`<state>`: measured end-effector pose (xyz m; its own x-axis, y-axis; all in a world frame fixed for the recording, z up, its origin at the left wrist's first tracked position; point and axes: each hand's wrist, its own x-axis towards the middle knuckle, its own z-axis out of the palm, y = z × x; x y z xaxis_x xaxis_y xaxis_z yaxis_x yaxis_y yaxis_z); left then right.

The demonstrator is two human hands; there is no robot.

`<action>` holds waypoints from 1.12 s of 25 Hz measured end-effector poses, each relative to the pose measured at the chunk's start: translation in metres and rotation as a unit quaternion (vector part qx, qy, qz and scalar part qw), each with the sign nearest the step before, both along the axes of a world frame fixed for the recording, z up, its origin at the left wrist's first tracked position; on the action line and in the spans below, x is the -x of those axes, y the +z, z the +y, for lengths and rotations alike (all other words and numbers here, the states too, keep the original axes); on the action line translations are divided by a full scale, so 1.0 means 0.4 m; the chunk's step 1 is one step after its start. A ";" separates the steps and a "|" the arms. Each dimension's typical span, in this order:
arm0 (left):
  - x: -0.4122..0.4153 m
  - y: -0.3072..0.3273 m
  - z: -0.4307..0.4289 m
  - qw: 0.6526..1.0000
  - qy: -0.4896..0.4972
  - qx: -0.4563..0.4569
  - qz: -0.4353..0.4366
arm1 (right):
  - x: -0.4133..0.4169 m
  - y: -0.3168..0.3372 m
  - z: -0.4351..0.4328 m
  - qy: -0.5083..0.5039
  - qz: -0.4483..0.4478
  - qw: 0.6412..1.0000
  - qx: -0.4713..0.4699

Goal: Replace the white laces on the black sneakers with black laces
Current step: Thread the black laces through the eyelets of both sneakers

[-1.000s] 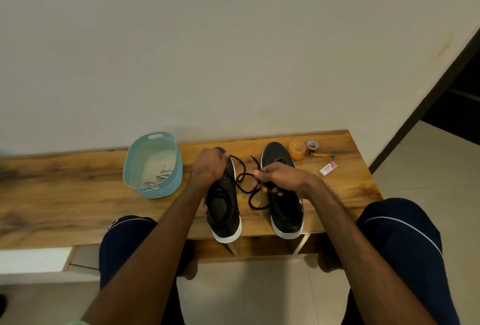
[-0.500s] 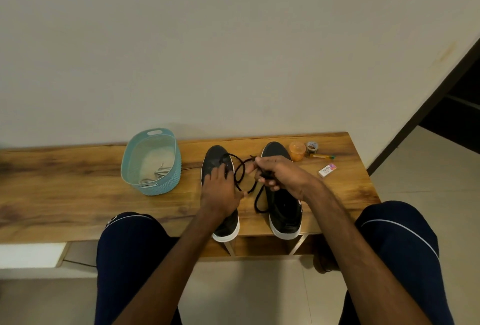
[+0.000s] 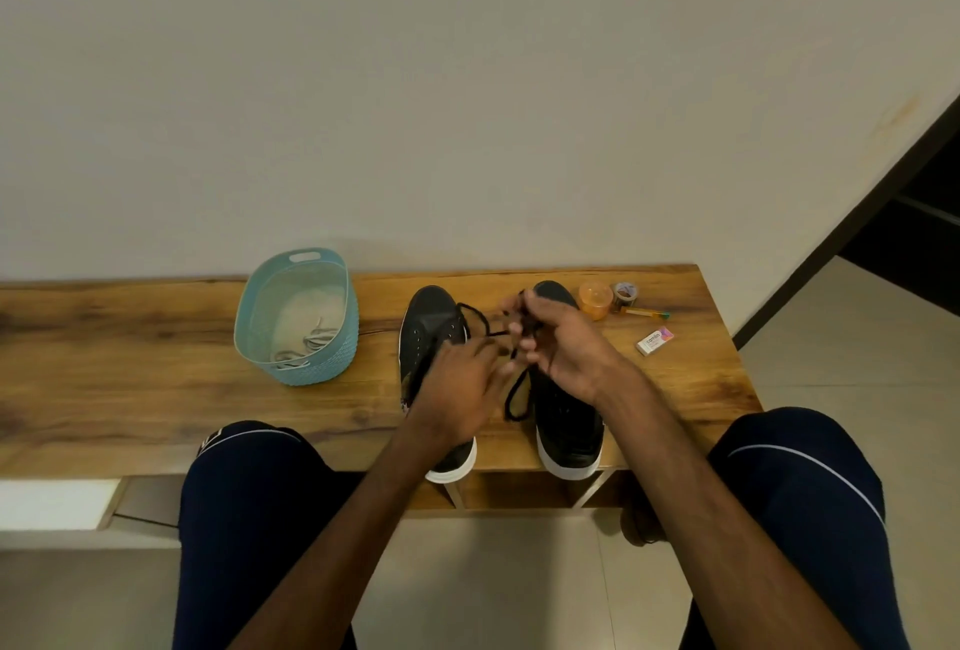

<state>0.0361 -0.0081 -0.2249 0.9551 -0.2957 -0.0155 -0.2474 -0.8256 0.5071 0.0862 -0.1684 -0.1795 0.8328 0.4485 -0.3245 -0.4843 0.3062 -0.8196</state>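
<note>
Two black sneakers with white soles stand side by side on the wooden bench (image 3: 130, 363), toes toward the wall: the left sneaker (image 3: 430, 332) and the right sneaker (image 3: 569, 420). A black lace (image 3: 517, 397) loops between them from the left sneaker's eyelets. My right hand (image 3: 563, 348) pinches the lace above the right sneaker's toe. My left hand (image 3: 462, 389) lies over the left sneaker with fingers stretched toward the lace; whether it grips the lace is unclear. White laces (image 3: 306, 342) lie in a light blue basket (image 3: 332, 363).
On the bench's right end sit an orange round container (image 3: 595, 299), a small tape roll (image 3: 625, 294), a pen (image 3: 644, 311) and a white and pink eraser (image 3: 655, 340). A wall rises behind the bench. My knees flank the bench's front edge.
My left hand slid from the left sneaker's toe back over its middle, fingers reaching toward the lace. My right hand lifted the lace up toward the right sneaker's toe.
</note>
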 end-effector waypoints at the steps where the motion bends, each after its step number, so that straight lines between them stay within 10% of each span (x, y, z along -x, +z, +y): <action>1: 0.023 0.023 -0.014 0.984 -0.010 0.163 0.076 | -0.005 0.004 0.004 -0.032 0.021 0.996 -0.081; 5: 0.042 0.071 -0.015 0.960 -0.051 0.214 0.174 | -0.021 0.006 -0.019 -0.163 0.047 0.963 -0.208; 8: 0.011 0.077 0.051 0.998 0.053 0.005 0.044 | -0.032 -0.001 -0.064 -0.250 0.083 0.940 -0.216; 12: -0.008 0.096 0.130 0.964 0.223 -0.085 -0.116 | -0.040 -0.007 -0.084 -0.274 0.109 0.937 -0.189; 16: -0.020 0.104 0.157 0.929 0.305 0.203 0.058 | -0.013 -0.011 -0.047 -0.245 0.111 0.952 -0.148; 21: 0.022 0.088 0.022 0.780 0.112 0.378 0.486 | 0.016 0.004 0.001 -0.205 0.126 0.949 -0.206; 26: -0.022 0.089 -0.008 0.652 0.257 0.618 0.356 | 0.058 -0.003 0.001 -0.152 0.138 0.962 -0.179; 28: -0.040 0.097 0.047 0.661 0.308 0.621 0.288 | 0.066 -0.015 -0.009 -0.139 0.128 0.978 -0.082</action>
